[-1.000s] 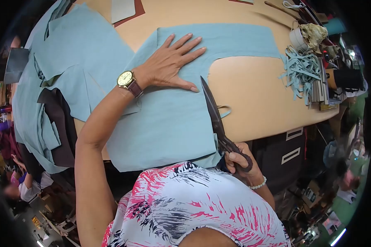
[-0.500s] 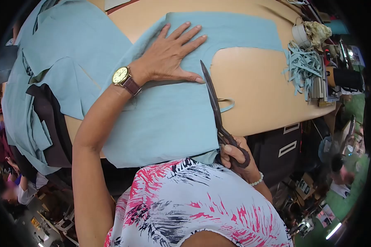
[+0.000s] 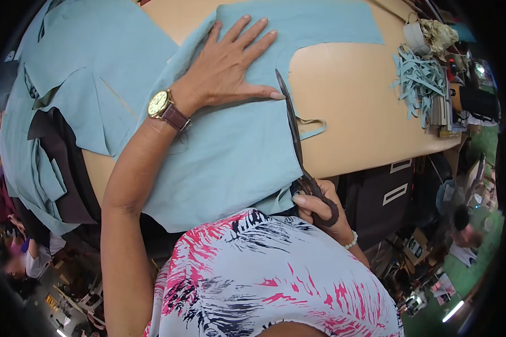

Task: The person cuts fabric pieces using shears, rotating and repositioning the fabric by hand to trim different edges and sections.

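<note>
My left hand (image 3: pixel 230 64) lies flat with fingers spread on a light blue fabric piece (image 3: pixel 225 151), its thumb tip beside the blades of the scissors. In my right hand (image 3: pixel 323 208) are the dark scissors (image 3: pixel 294 132), gripped by the handles near the table's front edge. Their blades point away from me along the fabric's right edge. A narrow blue fabric strip (image 3: pixel 315 130) curls on the table just right of the blades. The lower blade is partly hidden by cloth, so how far the blades are apart is hard to see.
More blue fabric (image 3: pixel 107 50) and a dark cloth (image 3: pixel 62 163) lie on the left of the tan table (image 3: pixel 348 106). A heap of blue fabric scraps (image 3: pixel 421 81) sits at the right beside a white container (image 3: pixel 415 38). Dark drawers (image 3: pixel 376 202) stand below the front edge.
The scissors' blades look closer together than before. The view has shifted slightly, and my left hand stays spread on the fabric.
</note>
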The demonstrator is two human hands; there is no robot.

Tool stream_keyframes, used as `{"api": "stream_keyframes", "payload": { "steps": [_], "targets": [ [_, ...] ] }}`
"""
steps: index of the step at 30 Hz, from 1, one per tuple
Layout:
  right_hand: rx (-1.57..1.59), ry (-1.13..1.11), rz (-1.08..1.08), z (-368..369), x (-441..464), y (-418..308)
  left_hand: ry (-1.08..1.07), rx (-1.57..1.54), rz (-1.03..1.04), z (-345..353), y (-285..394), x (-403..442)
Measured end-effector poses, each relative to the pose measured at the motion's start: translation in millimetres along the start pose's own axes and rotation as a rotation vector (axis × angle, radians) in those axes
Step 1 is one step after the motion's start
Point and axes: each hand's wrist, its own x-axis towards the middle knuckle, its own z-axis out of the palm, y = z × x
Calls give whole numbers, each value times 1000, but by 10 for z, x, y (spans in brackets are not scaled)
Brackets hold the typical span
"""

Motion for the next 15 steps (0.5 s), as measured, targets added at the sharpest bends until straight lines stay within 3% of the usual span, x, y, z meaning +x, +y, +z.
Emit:
{"api": "stream_keyframes", "payload": {
  "steps": [15],
  "targets": [
    [14, 13, 2, 33, 22, 99, 45, -8, -38, 48, 52, -28]
  ]
}}
